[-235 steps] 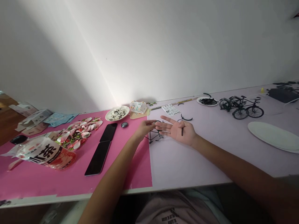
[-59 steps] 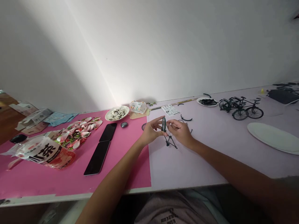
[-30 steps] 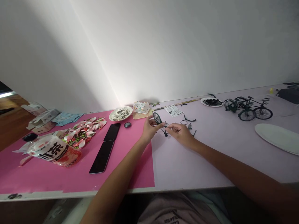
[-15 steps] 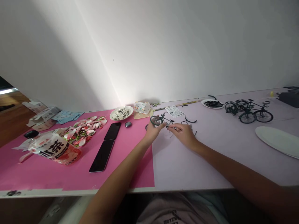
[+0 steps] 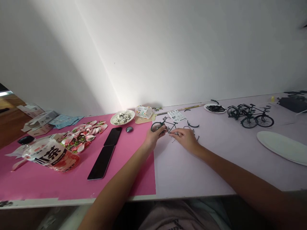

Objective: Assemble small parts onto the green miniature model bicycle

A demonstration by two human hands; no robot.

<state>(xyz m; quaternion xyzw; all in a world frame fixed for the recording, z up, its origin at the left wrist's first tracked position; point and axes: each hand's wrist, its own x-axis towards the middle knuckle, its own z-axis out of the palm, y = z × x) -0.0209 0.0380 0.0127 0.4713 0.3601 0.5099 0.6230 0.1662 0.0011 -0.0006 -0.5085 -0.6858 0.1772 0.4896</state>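
Up off the table in front of me is a small dark model bicycle (image 5: 171, 123), with one spoked wheel at its left end. My left hand (image 5: 153, 137) is closed around that wheel end, thumb pointing right along the frame. My right hand (image 5: 186, 138) pinches the low rear part of the frame with thumb and forefinger. Whether a tiny part sits between those fingertips is hidden. Just beyond my right hand lie a thin ring (image 5: 187, 127) and a curved black piece (image 5: 193, 124). A printed sheet (image 5: 177, 115) lies behind the bicycle.
At right stand several finished model bicycles (image 5: 250, 116), a plate of black parts (image 5: 215, 108) and a white oval plate (image 5: 283, 147). Leftward are a phone (image 5: 101, 162), a small dark oval object (image 5: 129, 129), a plate of pale pieces (image 5: 123, 118), petal-like pieces (image 5: 83, 134) and a tilted bottle (image 5: 51, 155).
The whole view has shifted slightly, so most things sit a little further left. The bicycle frame is turned more side-on, and my right fingers pinch close to its lower rear.
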